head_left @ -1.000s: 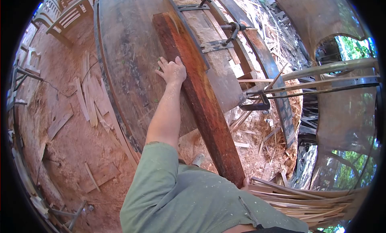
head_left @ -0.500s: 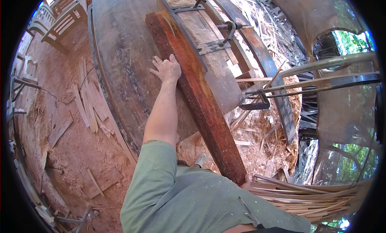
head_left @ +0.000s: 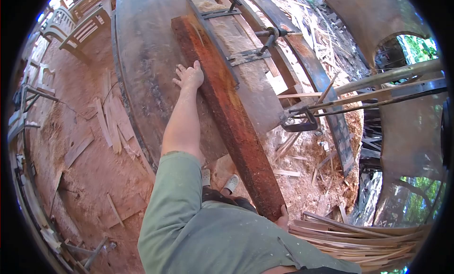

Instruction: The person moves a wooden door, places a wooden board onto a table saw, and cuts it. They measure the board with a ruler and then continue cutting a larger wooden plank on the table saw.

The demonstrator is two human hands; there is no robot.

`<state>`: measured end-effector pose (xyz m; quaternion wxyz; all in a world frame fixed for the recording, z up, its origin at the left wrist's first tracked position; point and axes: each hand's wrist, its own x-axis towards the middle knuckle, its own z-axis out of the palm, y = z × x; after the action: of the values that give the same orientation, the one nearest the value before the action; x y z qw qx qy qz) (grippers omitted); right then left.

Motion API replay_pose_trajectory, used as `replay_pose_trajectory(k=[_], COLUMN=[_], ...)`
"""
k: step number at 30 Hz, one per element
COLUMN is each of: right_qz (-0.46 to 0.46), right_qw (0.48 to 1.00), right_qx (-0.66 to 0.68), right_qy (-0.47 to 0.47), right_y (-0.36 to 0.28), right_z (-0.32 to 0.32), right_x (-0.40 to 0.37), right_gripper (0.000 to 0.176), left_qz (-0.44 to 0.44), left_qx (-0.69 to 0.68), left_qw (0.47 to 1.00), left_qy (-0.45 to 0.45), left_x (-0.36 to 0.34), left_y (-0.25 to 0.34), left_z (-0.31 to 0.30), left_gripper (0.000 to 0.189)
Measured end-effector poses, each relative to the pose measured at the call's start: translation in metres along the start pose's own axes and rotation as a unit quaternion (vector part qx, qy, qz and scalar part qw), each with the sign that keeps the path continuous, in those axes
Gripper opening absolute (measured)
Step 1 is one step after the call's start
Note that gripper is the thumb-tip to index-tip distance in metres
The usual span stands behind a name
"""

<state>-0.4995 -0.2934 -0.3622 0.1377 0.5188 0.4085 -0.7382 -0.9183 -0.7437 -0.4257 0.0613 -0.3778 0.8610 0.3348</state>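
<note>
A long, thick reddish-brown wooden beam (head_left: 231, 118) lies across the worktable (head_left: 142, 52), its near end sticking out past the table edge toward my body. Its far part runs along a straight fence board (head_left: 213, 40). My left hand (head_left: 190, 77) rests against the beam's left side, fingers spread and thumb up by its top edge. At the near end, my right hand (head_left: 282, 218) holds the beam's end corner; most of its fingers are hidden behind the wood and my shirt.
Clamps (head_left: 270, 41) hold the fence assembly, and another clamp (head_left: 302, 123) hangs at the table's right corner. Thin wood strips (head_left: 359, 238) are piled at lower right. Offcuts (head_left: 113, 118) and sawdust cover the floor at left. Chairs (head_left: 85, 30) stand at upper left.
My left hand has shifted slightly forward along the beam's side. The view has moved a little, and both my shoes now show below the beam. My right hand stays at the near end.
</note>
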Motion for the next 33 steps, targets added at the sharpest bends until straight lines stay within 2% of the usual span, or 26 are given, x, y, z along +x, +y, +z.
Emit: replay_pose_trajectory(k=[1, 4, 7, 11, 20, 22, 33], right_qz=[0.005, 0.013, 0.003, 0.01, 0.009, 0.001, -0.027], right_qw=[1.0, 0.998, 0.997, 0.998, 0.998, 0.998, 0.999], right_qx=[0.021, 0.024, 0.024, 0.028, 0.051, 0.059, 0.039], right_qy=[0.014, 0.05, 0.076, 0.06, 0.022, 0.014, 0.014], right_y=[-0.001, -0.011, -0.012, -0.013, -0.003, 0.0, -0.009], right_z=[0.009, 0.039, 0.042, 0.035, 0.016, 0.007, -0.054], right_x=[-0.008, -0.032, -0.036, -0.025, -0.011, -0.01, -0.017], right_gripper=[0.067, 0.071, 0.072, 0.072, 0.07, 0.07, 0.065], left_qz=[0.01, 0.032, 0.037, 0.042, 0.051, 0.033, 0.032], left_qx=[0.001, -0.026, -0.086, -0.074, -0.025, -0.045, -0.063], left_qw=[0.999, 0.999, 0.996, 0.996, 0.998, 0.998, 0.997], left_qy=[-0.031, -0.024, -0.005, 0.014, 0.0, 0.021, 0.02], left_x=[-0.001, -0.032, -0.098, -0.183, -0.182, -0.181, -0.246], left_y=[-0.004, -0.016, -0.033, -0.05, -0.042, -0.044, -0.062], left_z=[-0.003, 0.008, 0.037, 0.073, 0.066, 0.071, 0.099], left_gripper=[0.071, 0.073, 0.076, 0.073, 0.07, 0.069, 0.072])
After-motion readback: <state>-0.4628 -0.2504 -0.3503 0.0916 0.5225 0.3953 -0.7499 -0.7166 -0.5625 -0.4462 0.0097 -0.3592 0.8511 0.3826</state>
